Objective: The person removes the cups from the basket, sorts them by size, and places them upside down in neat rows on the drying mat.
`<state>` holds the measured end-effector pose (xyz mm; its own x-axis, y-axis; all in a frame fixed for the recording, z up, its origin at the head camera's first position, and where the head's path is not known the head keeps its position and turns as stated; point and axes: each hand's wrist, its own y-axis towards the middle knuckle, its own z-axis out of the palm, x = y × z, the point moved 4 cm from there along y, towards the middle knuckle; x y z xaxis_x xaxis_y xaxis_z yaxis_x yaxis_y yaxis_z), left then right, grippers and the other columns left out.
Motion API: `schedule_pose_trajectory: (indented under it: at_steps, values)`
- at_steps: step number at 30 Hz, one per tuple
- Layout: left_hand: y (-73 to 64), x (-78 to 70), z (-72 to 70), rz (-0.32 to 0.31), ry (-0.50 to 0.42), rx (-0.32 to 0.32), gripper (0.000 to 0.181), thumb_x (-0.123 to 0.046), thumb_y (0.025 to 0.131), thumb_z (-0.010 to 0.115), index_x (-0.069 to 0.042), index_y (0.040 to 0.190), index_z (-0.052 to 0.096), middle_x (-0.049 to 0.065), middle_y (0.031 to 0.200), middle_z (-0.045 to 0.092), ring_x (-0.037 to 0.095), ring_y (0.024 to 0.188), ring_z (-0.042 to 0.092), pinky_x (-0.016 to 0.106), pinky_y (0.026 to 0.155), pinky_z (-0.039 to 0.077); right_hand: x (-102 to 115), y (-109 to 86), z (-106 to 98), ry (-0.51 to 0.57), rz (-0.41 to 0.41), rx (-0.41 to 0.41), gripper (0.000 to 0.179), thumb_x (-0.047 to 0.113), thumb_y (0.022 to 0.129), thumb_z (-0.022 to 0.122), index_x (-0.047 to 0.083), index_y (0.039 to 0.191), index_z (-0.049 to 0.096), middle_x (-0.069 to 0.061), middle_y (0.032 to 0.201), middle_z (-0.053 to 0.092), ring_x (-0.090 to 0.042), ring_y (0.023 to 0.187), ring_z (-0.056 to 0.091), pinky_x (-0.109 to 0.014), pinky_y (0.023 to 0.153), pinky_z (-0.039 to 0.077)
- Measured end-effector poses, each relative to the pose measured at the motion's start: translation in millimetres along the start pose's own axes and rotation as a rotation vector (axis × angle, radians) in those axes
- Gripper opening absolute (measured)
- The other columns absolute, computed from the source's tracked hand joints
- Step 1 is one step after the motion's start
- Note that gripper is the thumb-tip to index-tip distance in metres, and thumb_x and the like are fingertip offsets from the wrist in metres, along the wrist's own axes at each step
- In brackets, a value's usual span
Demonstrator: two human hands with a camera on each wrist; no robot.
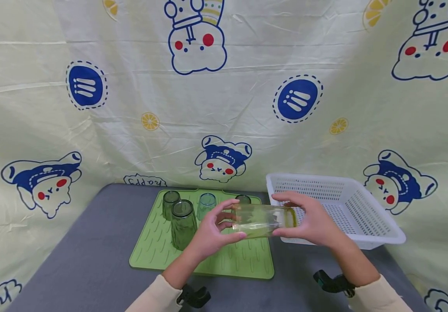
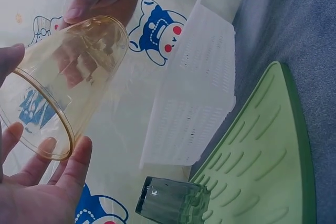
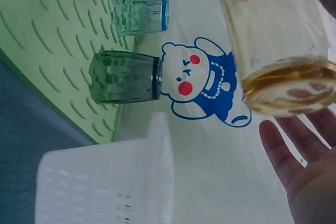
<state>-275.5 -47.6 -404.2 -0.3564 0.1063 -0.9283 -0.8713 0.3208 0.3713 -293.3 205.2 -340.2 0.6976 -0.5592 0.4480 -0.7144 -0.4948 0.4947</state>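
Observation:
A clear drinking glass with an amber tint [image 1: 264, 220] lies on its side in the air above the green mat, between both hands. My left hand [image 1: 214, 229] grips its open rim end, thumb below and fingers above in the head view. At the thick amber base, my right hand [image 1: 315, 220] holds the other end. The left wrist view shows the glass [image 2: 86, 72] with the left fingers [image 2: 73, 174] at the rim. In the right wrist view the right hand [image 3: 310, 177] is beside the base, partly cut off by the frame.
On the green mat [image 1: 157, 255] stand a tall green glass [image 1: 183, 227], a smaller dark green glass [image 1: 170, 204], a bluish glass [image 1: 206, 204] and a dark glass [image 1: 243, 199] partly hidden. A white perforated basket [image 1: 380, 227] stands right of the mat on the grey tabletop [image 1: 87, 260].

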Motion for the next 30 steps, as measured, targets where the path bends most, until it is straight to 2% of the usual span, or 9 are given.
schedule_pose_trajectory:
  at_steps: [5, 9, 15, 24, 30]
  values:
    - [-4.5, -0.7, -3.5, -0.016, 0.003, 0.005, 0.076, -0.005, 0.081, 0.085, -0.02, 0.147, 0.051, 0.012, 0.141, 0.053, 0.024, 0.118, 0.062, 0.03, 0.102, 0.056, -10, -8.7, 6, 0.288, 0.034, 0.012, 0.071, 0.009, 0.072, 0.093, 0.015, 0.136, 0.064, -0.003, 0.136, 0.066, -0.009, 0.12, 0.063, -0.02, 0.101, 0.052]
    - [-7.5, -0.9, -6.3, -0.005, -0.013, 0.021, 0.075, -0.004, 0.082, 0.084, -0.018, 0.147, 0.051, 0.014, 0.142, 0.053, 0.025, 0.12, 0.063, 0.03, 0.102, 0.055, -12, -14.4, 12, 0.441, 0.043, 0.033, 0.067, -0.001, 0.077, 0.087, 0.005, 0.139, 0.06, 0.0, 0.135, 0.066, -0.01, 0.12, 0.065, -0.018, 0.101, 0.052]
    - [-11.8, -0.7, -9.2, -0.013, -0.035, 0.032, 0.075, -0.004, 0.082, 0.084, -0.02, 0.147, 0.051, 0.015, 0.144, 0.053, 0.023, 0.121, 0.064, 0.028, 0.101, 0.055, -15, -21.5, 18, 0.571, 0.056, 0.063, 0.061, -0.008, 0.08, 0.08, -0.003, 0.137, 0.058, 0.001, 0.134, 0.066, -0.013, 0.113, 0.068, -0.024, 0.092, 0.058]
    - [-15.3, -1.2, -13.5, 0.016, -0.064, 0.042, 0.076, -0.002, 0.082, 0.083, -0.018, 0.148, 0.05, 0.017, 0.143, 0.053, 0.04, 0.126, 0.06, 0.029, 0.102, 0.055, -20, -27.2, 33, 0.737, 0.122, 0.07, 0.063, -0.012, 0.08, 0.077, -0.006, 0.138, 0.054, 0.004, 0.134, 0.064, -0.017, 0.107, 0.069, -0.034, 0.082, 0.064]
    - [-16.9, -1.5, -15.1, 0.027, -0.064, 0.043, 0.078, -0.003, 0.082, 0.083, -0.01, 0.151, 0.046, 0.017, 0.142, 0.054, 0.032, 0.124, 0.062, 0.029, 0.102, 0.055, -19, -27.7, 37, 0.766, 0.111, 0.05, 0.061, -0.013, 0.081, 0.076, -0.008, 0.138, 0.053, 0.003, 0.132, 0.065, -0.016, 0.107, 0.07, -0.033, 0.083, 0.063]
